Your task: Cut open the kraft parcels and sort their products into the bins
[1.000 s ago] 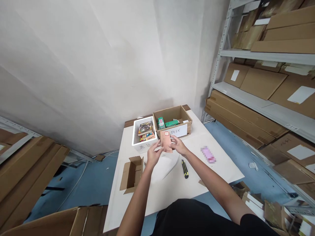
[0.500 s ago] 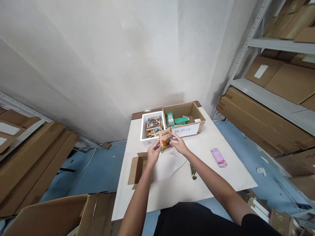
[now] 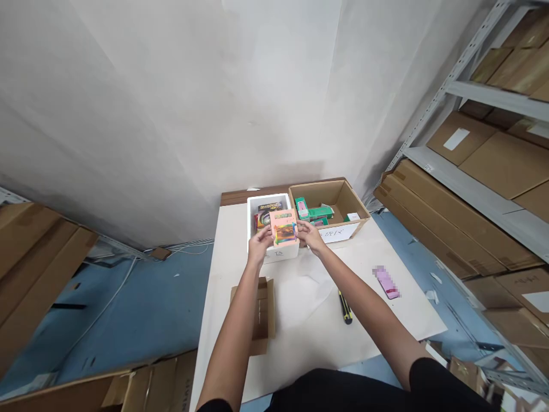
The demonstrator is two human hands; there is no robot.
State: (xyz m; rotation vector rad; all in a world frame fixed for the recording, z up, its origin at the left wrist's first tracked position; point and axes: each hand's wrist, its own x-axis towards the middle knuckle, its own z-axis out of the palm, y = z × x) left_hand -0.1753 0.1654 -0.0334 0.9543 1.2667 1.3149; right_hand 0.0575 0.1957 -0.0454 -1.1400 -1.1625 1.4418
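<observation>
A small pink book [image 3: 283, 226] with a colourful picture on its cover is held between both hands, in front of the white bin's near wall. My left hand [image 3: 260, 246] grips its left edge, and my right hand [image 3: 310, 235] pinches the right edge. Behind it, the white bin [image 3: 251, 243] contains a dark-covered book [image 3: 263, 220] and other items partly hidden by the pink book. To the right stands a cardboard box [image 3: 352, 197] with several green-and-white cartons [image 3: 321, 212] inside and a handwritten label on its front.
An open small carton [image 3: 271, 309] sits beneath my left forearm. A black-and-yellow utility knife [image 3: 345, 308] lies beside my right forearm, and a blurred-out pink object [image 3: 387, 283] is farther right. Shelves of cardboard boxes [image 3: 463, 214] flank the table [image 3: 300, 360].
The pink book has moved up and forward to the bin's front and now faces me more squarely. Both hands keep hold of it. The camera view has shifted slightly.
</observation>
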